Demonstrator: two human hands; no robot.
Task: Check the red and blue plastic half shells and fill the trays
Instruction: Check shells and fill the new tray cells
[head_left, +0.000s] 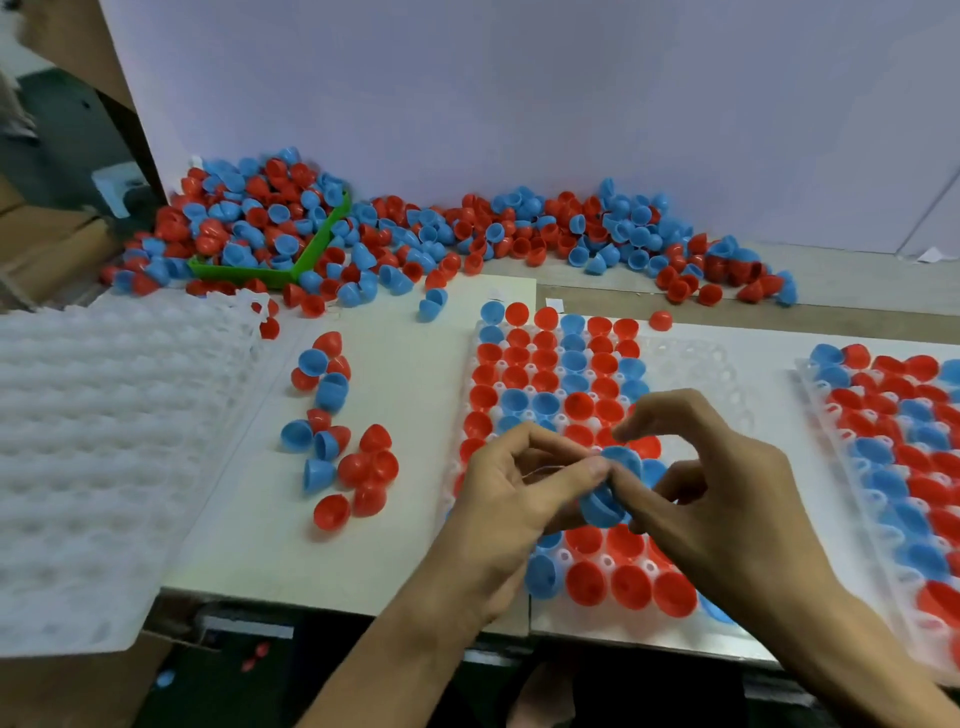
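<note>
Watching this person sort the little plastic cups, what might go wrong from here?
Both hands, left hand and right hand, pinch blue half shells over the middle tray; a slip might knock seated shells loose. The loose pile spreads along the wall, so shells may roll away. The empty white trays overhang the table edge and might tip.

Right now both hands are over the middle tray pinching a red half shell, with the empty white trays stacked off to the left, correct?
Not quite: the half shell is blue, not red. The head view shows the left hand and right hand pinching it over the middle tray; the empty white trays are on the left.
</note>
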